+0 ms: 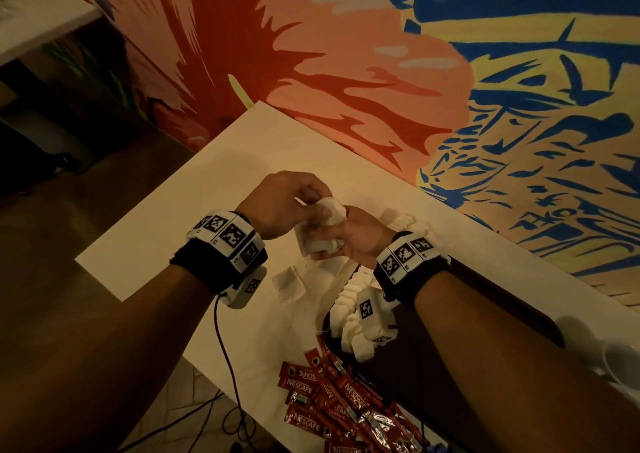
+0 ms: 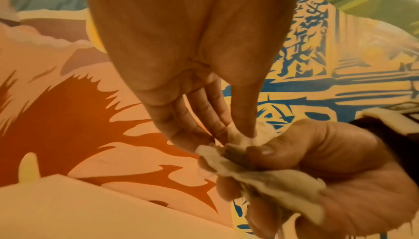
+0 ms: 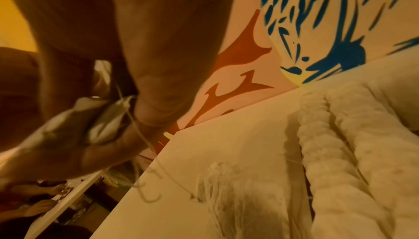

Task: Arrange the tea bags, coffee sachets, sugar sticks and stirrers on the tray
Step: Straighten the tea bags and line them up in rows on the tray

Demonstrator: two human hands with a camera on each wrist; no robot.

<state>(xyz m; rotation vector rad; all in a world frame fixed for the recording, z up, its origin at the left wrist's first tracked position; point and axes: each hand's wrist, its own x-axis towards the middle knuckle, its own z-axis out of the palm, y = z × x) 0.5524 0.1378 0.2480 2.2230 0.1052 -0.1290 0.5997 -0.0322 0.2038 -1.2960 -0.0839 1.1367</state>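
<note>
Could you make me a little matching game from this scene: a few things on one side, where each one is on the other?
Things:
1. bunch of tea bags
2. red coffee sachets
3. single tea bag
4. row of tea bags

Places:
A. lying alone on the white table
B. held in both hands
C. piled at the table's near edge
D. lined up along the dark tray

Pairs: 1-B, 2-C, 3-A, 4-D

A white table (image 1: 221,189) stands against a wall painted with a mural (image 1: 519,71) of orange, red and blue shapes. Black cables (image 1: 221,407) trail across the floor below the table's near edge.
</note>
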